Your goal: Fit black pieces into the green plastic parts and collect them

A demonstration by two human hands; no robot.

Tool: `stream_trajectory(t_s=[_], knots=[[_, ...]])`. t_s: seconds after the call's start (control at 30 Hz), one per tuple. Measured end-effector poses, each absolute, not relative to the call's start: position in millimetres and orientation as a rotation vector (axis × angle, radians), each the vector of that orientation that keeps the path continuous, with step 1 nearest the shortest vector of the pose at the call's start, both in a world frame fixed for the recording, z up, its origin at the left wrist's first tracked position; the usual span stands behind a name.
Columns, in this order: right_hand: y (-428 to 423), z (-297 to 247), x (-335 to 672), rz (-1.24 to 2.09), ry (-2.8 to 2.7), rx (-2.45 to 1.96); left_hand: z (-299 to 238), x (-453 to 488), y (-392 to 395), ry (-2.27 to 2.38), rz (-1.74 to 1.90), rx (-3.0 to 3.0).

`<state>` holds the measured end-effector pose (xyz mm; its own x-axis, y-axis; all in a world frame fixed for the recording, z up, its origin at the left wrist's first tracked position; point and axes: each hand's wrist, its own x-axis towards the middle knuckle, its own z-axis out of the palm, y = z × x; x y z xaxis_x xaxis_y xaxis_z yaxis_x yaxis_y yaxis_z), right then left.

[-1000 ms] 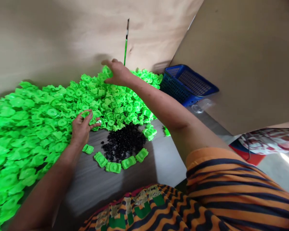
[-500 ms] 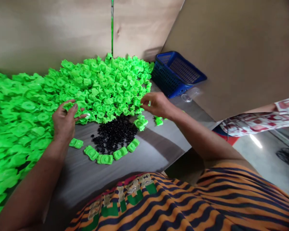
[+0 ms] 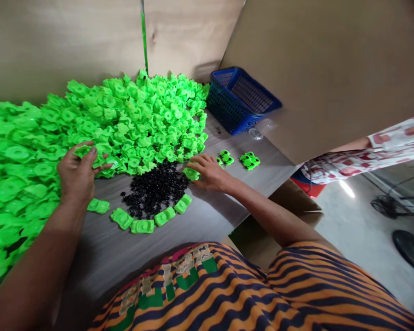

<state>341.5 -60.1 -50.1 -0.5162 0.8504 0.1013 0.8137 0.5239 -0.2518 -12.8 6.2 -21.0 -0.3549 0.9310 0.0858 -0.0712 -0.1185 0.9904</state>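
where green plastic [image 3: 124, 115] heaps, spiky black bits [image 3: 155, 187]

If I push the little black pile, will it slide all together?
Probably not: the black pile is many small separate pieces, so it would likely spread. Some might bump the green parts curved along its near edge. Each piece looks tiny, so probably light.

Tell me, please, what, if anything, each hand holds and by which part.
The left hand pinches a green piece, thumb across it; the right hand is around another piece, grip unclear.
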Motion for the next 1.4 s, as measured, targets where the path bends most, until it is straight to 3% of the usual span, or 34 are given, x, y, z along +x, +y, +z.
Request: stream_trajectory(t_s=[0.4,0.87,1.4], knots=[[-64,-62,350,0.292,-2.471,-1.378,-19,-11,6,1.337,1.601,1.021],[-111,-60,339,0.326,-2.304,-1.776,-18,-11,8,1.371,1.587,1.031],[-135,-55,318,0.581,-2.223,-1.557,-19,-12,9,1.405,1.541,1.055]])
